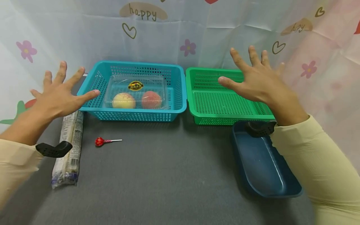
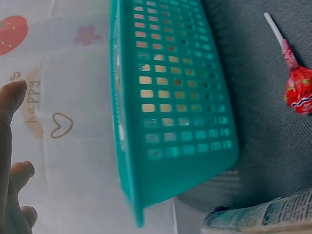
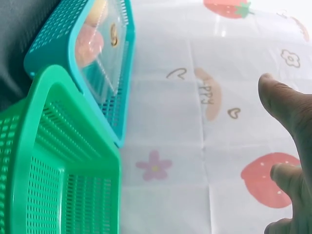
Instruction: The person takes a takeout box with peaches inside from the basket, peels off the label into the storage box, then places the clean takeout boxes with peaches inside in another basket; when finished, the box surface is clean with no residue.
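My left hand (image 1: 58, 93) hovers with spread fingers by the left end of a blue plastic basket (image 1: 135, 115), holding nothing. In that basket lies a clear lidded plastic box (image 1: 152, 82) with two peaches, one yellowish (image 1: 123, 101) and one pink (image 1: 152, 100). Fingers apart, my right hand (image 1: 258, 79) is raised in front of the green basket (image 1: 225, 104) and hides part of its right side. A red-wrapped lollipop (image 1: 99, 142) lies on the grey cloth, below the blue basket; the left wrist view shows the same lollipop (image 2: 298, 90) close up.
Below the left hand lies a long, clear-wrapped package (image 1: 68, 147) with printed text. A dark blue tray (image 1: 261, 162) stands at the right, partly behind the right sleeve. A printed white curtain (image 1: 168, 34) hangs behind the baskets.
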`<state>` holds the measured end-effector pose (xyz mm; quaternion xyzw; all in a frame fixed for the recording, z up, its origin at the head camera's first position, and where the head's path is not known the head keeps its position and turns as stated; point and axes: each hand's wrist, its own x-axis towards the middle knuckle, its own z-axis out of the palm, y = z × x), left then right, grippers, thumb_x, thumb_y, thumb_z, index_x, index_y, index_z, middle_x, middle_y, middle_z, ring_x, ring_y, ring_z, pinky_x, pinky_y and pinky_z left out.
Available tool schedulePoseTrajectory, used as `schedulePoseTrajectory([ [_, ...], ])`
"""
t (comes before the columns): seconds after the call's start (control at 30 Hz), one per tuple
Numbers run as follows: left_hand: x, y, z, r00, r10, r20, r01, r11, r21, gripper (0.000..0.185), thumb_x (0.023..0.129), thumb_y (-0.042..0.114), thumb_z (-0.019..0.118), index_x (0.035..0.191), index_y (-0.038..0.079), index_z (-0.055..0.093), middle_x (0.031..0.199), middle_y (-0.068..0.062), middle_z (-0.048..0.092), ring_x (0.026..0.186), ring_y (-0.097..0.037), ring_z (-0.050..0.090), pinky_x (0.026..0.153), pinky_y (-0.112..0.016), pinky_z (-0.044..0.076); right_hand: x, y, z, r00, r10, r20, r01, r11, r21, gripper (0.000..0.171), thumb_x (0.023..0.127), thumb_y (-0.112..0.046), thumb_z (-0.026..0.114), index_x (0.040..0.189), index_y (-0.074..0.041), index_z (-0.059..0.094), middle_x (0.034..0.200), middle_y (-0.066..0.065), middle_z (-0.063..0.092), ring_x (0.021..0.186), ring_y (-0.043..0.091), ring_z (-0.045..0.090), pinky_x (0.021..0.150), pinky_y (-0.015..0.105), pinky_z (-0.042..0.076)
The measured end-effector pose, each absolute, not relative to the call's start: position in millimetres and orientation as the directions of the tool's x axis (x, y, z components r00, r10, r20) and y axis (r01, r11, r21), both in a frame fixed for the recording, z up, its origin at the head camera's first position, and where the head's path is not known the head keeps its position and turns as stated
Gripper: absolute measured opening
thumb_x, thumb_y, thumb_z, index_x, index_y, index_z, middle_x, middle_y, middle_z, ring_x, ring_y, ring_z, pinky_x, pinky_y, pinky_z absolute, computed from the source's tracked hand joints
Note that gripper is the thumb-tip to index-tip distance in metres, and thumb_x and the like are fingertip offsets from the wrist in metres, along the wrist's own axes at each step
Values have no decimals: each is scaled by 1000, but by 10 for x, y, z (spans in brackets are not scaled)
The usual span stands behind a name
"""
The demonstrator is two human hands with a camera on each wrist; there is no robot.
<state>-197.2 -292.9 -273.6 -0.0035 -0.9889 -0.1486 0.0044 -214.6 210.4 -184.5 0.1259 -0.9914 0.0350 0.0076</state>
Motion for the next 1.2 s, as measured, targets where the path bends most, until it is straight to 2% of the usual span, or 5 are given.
schedulePoseTrajectory([
  [0.43, -2066, -3004, -3049, -996, 88, 16, 88, 937, 337, 84, 92, 67, 38, 156, 24, 4, 154, -8, -28, 133, -54, -23, 77, -87, -7, -2351, 1813, -1991, -943, -331, 19, -330, 929, -168, 83, 86, -78, 32, 153, -42, -3, 158, 11, -15, 139, 43, -16, 95, 77, -10],
  [0.67, -2113, -3030, -3224, -995, 100, 27, 103, 932, 349, 83, 93, 65, 39, 156, 20, 10, 156, -12, -22, 134, -55, -17, 83, -86, -1, -2455, 1665, -2068, -937, -350, 3, -344, 918, -197, 84, 86, -78, 33, 153, -42, -2, 159, 10, -14, 139, 44, -15, 96, 76, -8],
  [0.97, -2147, -3053, -3368, -995, 94, 16, 93, 928, 362, 83, 93, 65, 38, 156, 18, 11, 157, -13, -18, 135, -54, -15, 84, -85, -4, -2576, 1501, -2178, -933, -359, -20, -348, 914, -207, 83, 86, -78, 33, 152, -44, -3, 159, 9, -15, 140, 43, -14, 102, 71, -6],
  [1.2, -2157, -3036, -3439, -996, 86, 35, 93, 925, 368, 84, 93, 66, 39, 155, 14, 18, 159, -14, -8, 138, -52, -10, 85, -85, -4, -2655, 1414, -2257, -929, -367, -36, -351, 909, -226, 83, 84, -79, 34, 151, -46, -3, 159, 8, -14, 140, 42, -14, 103, 70, -6],
])
